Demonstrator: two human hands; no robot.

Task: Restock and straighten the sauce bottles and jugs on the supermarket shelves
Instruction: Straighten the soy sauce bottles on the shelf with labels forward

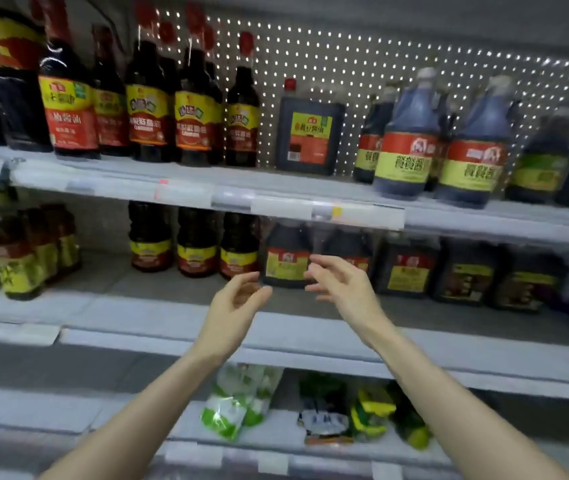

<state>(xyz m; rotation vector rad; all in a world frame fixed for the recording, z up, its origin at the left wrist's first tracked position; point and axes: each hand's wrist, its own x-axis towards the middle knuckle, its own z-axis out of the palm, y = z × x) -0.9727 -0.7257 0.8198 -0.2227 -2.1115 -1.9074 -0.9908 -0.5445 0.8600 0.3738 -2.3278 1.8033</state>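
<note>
— What stands on the top shelf [120,183]?
— Tall dark sauce bottles [151,105] crowd its left end, one square jug [310,133] stands alone in the middle, and handled jugs [411,140] fill the right.
— And the middle shelf [120,306]?
— Three small bottles [194,244] set well back, a row of dark jugs [407,268] to their right, blurred green-labelled bottles [19,268] far left.
— Below?
— Green packets [231,407] lie on the bottom shelf [281,431].

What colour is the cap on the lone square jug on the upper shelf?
Red cap on the square jug, head view.
</note>
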